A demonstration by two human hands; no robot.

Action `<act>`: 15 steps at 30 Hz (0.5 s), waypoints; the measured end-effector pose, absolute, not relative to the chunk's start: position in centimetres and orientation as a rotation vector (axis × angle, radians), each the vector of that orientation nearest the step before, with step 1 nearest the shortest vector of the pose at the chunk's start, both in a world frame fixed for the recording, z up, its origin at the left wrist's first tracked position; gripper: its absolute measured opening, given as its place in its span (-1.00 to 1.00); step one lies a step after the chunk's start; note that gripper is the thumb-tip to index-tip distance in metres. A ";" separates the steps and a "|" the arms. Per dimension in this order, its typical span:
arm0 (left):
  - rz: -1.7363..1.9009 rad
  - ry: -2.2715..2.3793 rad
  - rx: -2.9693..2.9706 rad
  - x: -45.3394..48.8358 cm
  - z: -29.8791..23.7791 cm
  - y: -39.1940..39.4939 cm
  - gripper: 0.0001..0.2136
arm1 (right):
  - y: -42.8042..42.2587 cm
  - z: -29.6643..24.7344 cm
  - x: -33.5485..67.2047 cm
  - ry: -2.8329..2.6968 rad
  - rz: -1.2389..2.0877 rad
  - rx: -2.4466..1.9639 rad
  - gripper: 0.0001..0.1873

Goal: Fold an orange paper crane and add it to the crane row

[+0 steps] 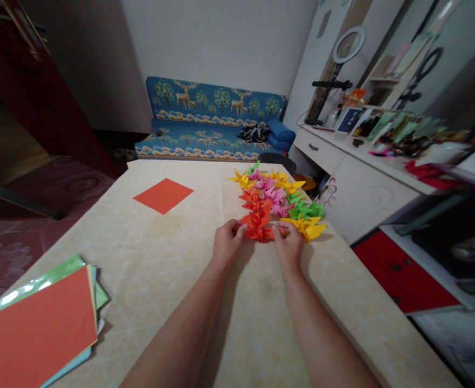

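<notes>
An orange-red paper crane (260, 233) sits at the near end of a row of folded cranes on the table. My left hand (228, 241) pinches its left tip, and my right hand (289, 240) pinches its right tip. Close behind it are more orange cranes (255, 201). A yellow crane (308, 228) lies just right of my right hand. Pink cranes (270, 187), green cranes (302, 206) and other yellow ones (242, 179) fill the cluster beyond. Flat on the table to the left lies an orange square sheet of paper (163, 195).
A stack of coloured paper (39, 328) lies at the table's (152, 258) near left. Behind the table stands a blue patterned sofa (205, 121). On the right is a white dresser (366, 178) crowded with bottles and a ring light (349, 45). A dark red door (47, 91) stands left.
</notes>
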State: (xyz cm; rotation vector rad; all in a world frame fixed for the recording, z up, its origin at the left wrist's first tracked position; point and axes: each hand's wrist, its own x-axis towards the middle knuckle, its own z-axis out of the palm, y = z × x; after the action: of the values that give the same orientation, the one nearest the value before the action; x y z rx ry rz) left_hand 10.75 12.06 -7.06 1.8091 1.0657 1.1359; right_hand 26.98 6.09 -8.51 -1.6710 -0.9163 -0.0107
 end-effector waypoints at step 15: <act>1.422 1.005 1.223 9.7 -7.2 12.5 -0.67 | 4.0 -6.6 24.5 -1.269 -0.304 -1.421 -0.80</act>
State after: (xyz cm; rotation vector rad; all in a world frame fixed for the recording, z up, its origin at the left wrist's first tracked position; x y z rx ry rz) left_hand 9.67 12.52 -7.15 1.2230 1.0048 1.4217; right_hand 24.45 4.00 -6.58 -1.4215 -1.2687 -0.3042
